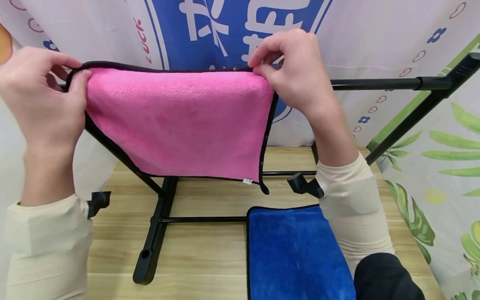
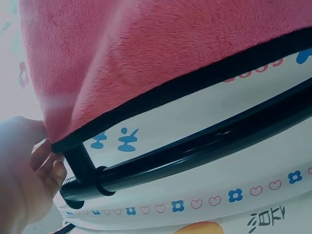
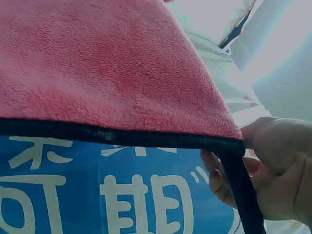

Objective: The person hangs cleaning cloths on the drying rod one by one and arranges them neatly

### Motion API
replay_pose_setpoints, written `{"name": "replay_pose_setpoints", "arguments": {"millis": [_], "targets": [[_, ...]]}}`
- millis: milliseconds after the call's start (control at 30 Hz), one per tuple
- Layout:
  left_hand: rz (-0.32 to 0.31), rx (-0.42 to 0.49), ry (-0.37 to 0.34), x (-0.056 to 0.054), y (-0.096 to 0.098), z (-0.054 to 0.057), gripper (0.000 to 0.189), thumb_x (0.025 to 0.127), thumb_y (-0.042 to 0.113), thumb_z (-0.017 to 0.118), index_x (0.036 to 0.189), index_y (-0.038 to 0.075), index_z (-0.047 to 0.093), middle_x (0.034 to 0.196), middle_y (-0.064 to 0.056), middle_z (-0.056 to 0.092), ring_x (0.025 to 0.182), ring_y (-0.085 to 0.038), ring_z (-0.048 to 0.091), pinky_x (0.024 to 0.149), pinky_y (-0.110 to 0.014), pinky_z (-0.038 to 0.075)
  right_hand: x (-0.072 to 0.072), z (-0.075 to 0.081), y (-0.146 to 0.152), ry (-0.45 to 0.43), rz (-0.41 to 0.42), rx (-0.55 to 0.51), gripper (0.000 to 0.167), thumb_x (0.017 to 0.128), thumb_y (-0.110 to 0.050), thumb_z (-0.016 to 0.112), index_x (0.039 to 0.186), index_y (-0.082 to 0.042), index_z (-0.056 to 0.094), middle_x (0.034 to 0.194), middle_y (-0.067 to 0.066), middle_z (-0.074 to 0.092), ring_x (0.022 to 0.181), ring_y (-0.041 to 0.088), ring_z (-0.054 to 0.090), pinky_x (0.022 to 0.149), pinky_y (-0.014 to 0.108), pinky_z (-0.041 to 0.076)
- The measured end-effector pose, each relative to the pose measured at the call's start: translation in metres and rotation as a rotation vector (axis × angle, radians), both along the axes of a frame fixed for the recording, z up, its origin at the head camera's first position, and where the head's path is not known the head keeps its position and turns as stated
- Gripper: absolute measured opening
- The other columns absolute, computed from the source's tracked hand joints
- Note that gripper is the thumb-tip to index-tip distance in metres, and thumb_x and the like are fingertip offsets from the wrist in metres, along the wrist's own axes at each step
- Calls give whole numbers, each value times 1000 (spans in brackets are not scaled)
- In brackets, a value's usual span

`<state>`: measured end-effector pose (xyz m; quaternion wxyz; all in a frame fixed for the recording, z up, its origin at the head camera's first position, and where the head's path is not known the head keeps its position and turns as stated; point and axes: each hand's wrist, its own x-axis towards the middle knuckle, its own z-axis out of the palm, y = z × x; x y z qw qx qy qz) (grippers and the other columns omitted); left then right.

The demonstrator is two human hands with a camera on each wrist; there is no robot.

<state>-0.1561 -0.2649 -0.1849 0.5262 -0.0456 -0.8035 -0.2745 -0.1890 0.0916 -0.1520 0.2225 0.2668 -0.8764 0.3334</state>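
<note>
A pink towel (image 1: pixel 183 125) with black edging hangs spread between the two hands, its white tag and small black loop at the lower right. My left hand (image 1: pixel 48 91) pinches its upper left corner between thumb and fingers, right by the end of the rack's top bar, as the left wrist view also shows. At the upper right corner, my right hand (image 1: pixel 294 68) pinches the edging. In the head view the towel covers the left part of the black top bar (image 1: pixel 375 84). The left wrist view shows that bar (image 2: pixel 204 153) apart from the towel's edge.
The black rack's feet (image 1: pixel 150 250) stand on a wooden table (image 1: pixel 202 258). A blue towel (image 1: pixel 292 254) with black edging lies flat at the front right, partly under the right forearm. Behind the rack hangs a printed curtain (image 1: pixel 360 37). A leaf-patterned wall covering (image 1: pixel 450 158) is at the right.
</note>
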Motion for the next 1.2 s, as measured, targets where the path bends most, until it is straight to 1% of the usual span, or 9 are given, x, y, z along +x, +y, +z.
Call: {"name": "replay_pose_setpoints", "arguments": {"millis": [33, 100, 267, 367, 467, 567, 733, 933, 1200], "targets": [[-3, -20, 2, 1, 0, 0, 21, 92, 12, 71, 94, -8, 78, 85, 41, 41, 85, 19, 40, 85, -13, 34, 0, -1, 0, 11, 2, 7, 16, 99, -3, 65, 100, -3, 81, 103, 9, 76, 92, 13, 63, 78, 20, 50], [-8, -56, -6, 2, 0, 1, 21, 93, 13, 71, 93, -7, 78, 88, 43, 40, 91, 18, 39, 90, -17, 36, 1, -4, 2, 48, 27, 31, 17, 100, -4, 64, 100, -3, 81, 103, 9, 76, 93, 15, 62, 77, 22, 47], [-8, -122, -71, 5, -4, 1, 24, 98, 17, 68, 97, -5, 79, 85, 52, 40, 88, 20, 37, 87, -12, 33, 5, -10, 11, 94, 123, 76, 20, 102, -7, 60, 108, -4, 79, 106, 8, 77, 90, 18, 65, 79, 27, 48], [-25, -144, -114, 9, -9, 0, 27, 99, 19, 68, 101, -6, 78, 87, 55, 41, 87, 21, 37, 83, -8, 31, 10, -12, 19, 64, 167, 62, 20, 100, -7, 62, 115, -5, 76, 107, 8, 77, 92, 18, 68, 82, 28, 48], [-69, -147, -135, 13, -14, -1, 26, 97, 17, 69, 102, -7, 78, 89, 53, 44, 89, 20, 40, 84, -7, 33, 13, -11, 27, 19, 207, 51, 20, 97, -6, 68, 116, -4, 75, 107, 7, 77, 97, 14, 68, 83, 27, 45], [-127, -150, -148, 18, -19, -1, 27, 94, 14, 62, 101, -8, 77, 92, 51, 49, 92, 17, 43, 88, -9, 34, 13, -7, 32, -25, 234, 77, 19, 95, -4, 72, 114, -2, 76, 108, 6, 77, 97, 9, 64, 82, 24, 43], [-177, -157, -166, 21, -22, -2, 36, 82, 11, 53, 100, -8, 78, 99, 49, 54, 98, 16, 46, 89, -10, 33, 14, -2, 35, -95, 209, 110, 20, 94, -3, 74, 113, -4, 79, 106, 5, 76, 92, 9, 56, 78, 23, 43], [-160, -154, -176, 21, -20, -2, 26, 88, 6, 60, 100, -9, 78, 99, 49, 53, 100, 16, 45, 88, -10, 32, 15, -1, 32, -156, 177, 70, 19, 94, -4, 75, 112, -5, 80, 108, 5, 75, 89, 13, 56, 72, 24, 44], [-155, -138, -171, 19, -21, -4, 20, 92, -3, 61, 101, -9, 78, 97, 48, 52, 103, 16, 47, 87, -10, 33, 14, -2, 30, -137, 156, 56, 16, 96, -6, 73, 110, -3, 80, 104, 6, 75, 86, 12, 56, 71, 23, 46]]}}
